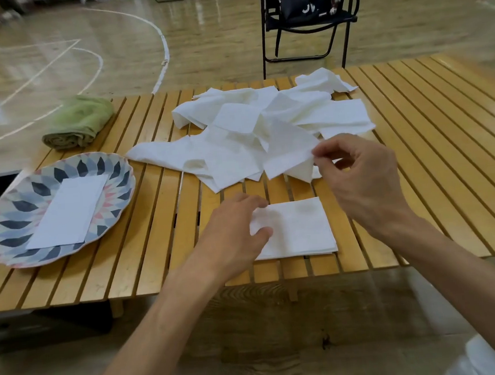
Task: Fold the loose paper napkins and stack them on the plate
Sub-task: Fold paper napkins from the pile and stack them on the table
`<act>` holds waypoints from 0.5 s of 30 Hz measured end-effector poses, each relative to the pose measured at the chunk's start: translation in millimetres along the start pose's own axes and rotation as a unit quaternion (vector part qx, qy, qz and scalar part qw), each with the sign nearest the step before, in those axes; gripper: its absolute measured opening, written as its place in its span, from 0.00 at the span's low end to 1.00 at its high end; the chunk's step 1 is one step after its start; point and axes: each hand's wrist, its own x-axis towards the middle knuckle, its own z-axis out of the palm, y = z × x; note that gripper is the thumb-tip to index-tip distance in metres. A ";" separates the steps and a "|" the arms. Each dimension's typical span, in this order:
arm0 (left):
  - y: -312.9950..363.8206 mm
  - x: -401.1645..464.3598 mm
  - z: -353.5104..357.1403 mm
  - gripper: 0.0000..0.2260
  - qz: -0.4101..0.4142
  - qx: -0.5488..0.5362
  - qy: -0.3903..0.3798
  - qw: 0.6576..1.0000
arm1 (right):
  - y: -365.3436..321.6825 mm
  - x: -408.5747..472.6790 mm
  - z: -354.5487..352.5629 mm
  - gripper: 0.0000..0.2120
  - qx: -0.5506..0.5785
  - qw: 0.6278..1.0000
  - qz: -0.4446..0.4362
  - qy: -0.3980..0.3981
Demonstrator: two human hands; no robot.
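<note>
**White napkins, one at a time**

The right hand (362, 174) pinches a loose napkin (289, 153) off the pile (235, 134). The left hand (237, 227), fingers flat, rests on a folded napkin (297, 227) near the plate (18, 213). Corners should line up before pressing.

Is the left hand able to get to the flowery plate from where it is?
Probably yes. The left hand rests on the folded napkin, and only bare table lies between it and the plate. Nothing stands in the way.
</note>
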 end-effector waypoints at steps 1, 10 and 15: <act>0.3 0.2 -0.7 0.21 -0.006 -0.013 0.009 1.000 | -5.1 0.6 0.2 0.06 0.038 0.999 0.004 0.003; 4.9 4.4 -17.0 0.34 -0.170 -0.355 0.051 0.918 | -29.7 12.7 -11.3 0.09 0.463 0.865 0.192 -0.014; 9.7 8.0 -23.4 0.24 -0.172 -0.669 0.022 0.723 | -33.4 13.3 -14.9 0.08 0.576 0.772 0.263 -0.045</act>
